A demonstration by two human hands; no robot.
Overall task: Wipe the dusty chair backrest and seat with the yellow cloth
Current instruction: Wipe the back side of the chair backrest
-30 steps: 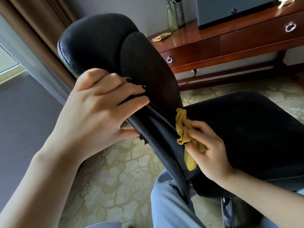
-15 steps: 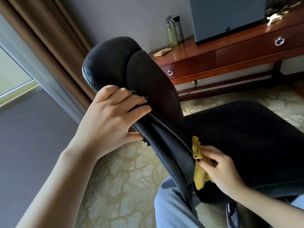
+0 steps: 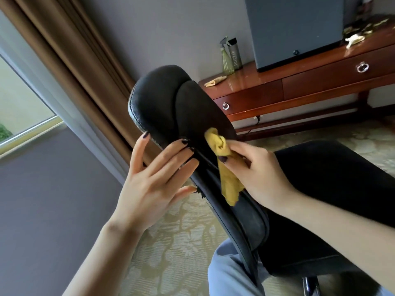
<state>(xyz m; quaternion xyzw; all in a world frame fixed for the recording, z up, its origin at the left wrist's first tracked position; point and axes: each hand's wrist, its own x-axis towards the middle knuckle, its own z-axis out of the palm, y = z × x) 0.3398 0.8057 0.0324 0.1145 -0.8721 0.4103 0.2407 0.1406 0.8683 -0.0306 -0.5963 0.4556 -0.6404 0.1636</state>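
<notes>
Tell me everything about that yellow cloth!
The yellow cloth is a soft-looking mustard rag, crumpled into a wad at the top, with a loose tail hanging down. The right hand pinches it and presses the wad against the front of the black chair backrest.

On my feed, I see dark, near-black polish on both hands. On the left hand [image 3: 149, 184] it covers the long nails [image 3: 145, 135] of several fingers, and on the right hand [image 3: 263, 174] it shows on the thumb. The forearms [image 3: 333, 212] are bare as far as I can see them. Lower down, one leg wears pale blue-grey trousers [image 3: 226, 274], softly creased.
</notes>
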